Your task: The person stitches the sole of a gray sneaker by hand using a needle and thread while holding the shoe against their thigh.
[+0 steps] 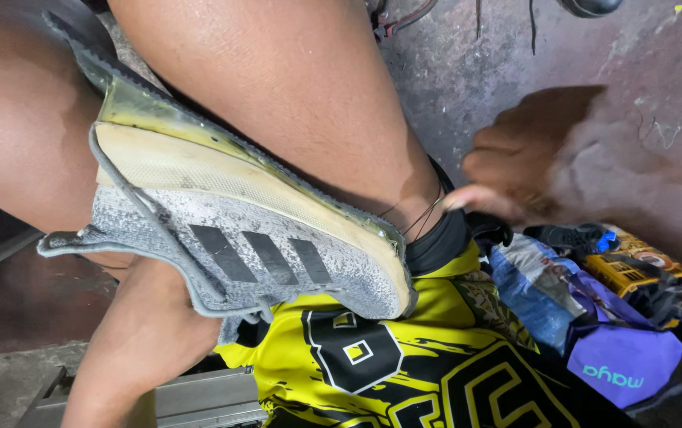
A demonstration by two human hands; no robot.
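Observation:
A grey knit shoe (277,254) with three dark stripes and a yellowed sole lies on its side, sole up, wedged against my bare legs above my yellow and black jersey (404,357). My left hand (131,273) comes up from the lower left and goes under the shoe's collar, its fingers hidden behind the shoe. My right hand (515,166) is a blur just right of the shoe's toe. Its fingers are bunched together next to a leg with thin threads tied round it; what they hold is not visible.
A heap of bags and packets lies at the lower right: a blue sack (539,301), a purple bag (626,364) and a yellow box (626,273). The floor (475,71) is stained concrete. A grey metal frame (198,400) sits at the bottom left.

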